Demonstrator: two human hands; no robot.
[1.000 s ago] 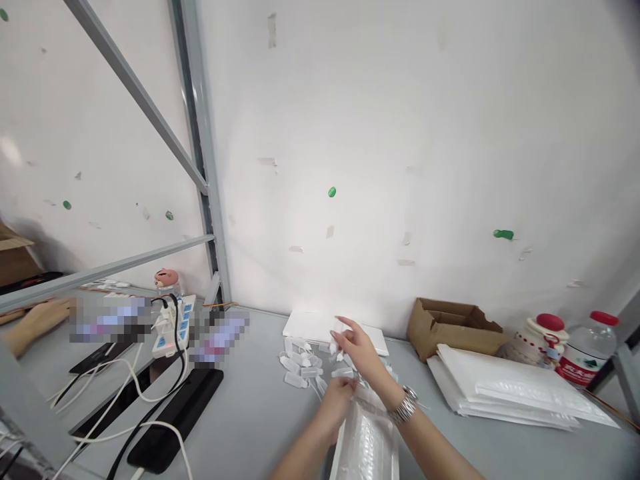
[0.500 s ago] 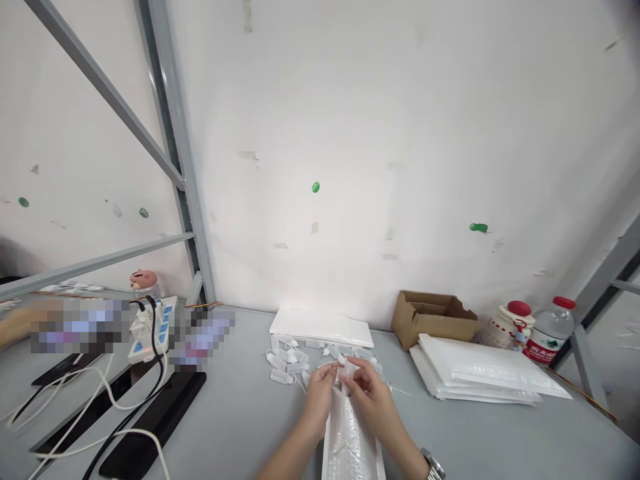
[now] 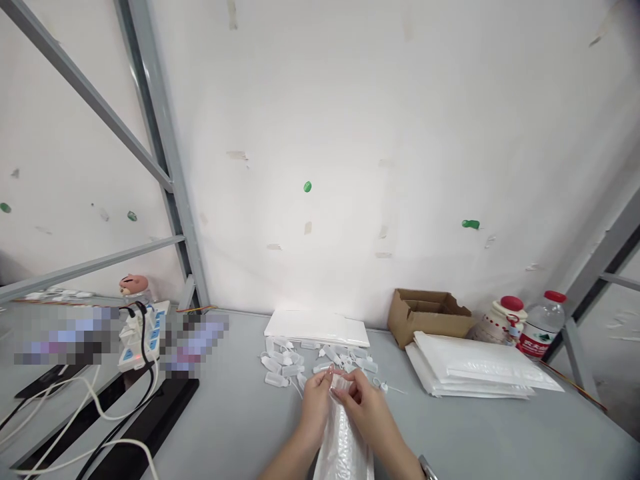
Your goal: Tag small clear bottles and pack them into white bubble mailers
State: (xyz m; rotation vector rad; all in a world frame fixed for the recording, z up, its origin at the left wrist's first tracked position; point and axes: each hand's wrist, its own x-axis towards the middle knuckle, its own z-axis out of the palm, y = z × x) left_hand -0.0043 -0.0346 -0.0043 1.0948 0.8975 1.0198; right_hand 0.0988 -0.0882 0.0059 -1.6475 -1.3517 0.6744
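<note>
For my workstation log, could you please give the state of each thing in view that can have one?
White plastic bubble mailer: top end held by left hand and right hand
Small translucent plastic bottles: loosely scattered
Brown cardboard box: open-topped
White padded mailers: stacked askew
Clear red-capped plastic bottle: closed
Red-lidded cream jar: closed
White plastic power strip: plugs inserted, light lit

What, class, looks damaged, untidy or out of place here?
The white wall looks blotchy, with green patches and pale marks dotted over it. White cables sprawl loosely on the left, and small bottles near the centre lie jumbled. No spill is visible.
</note>
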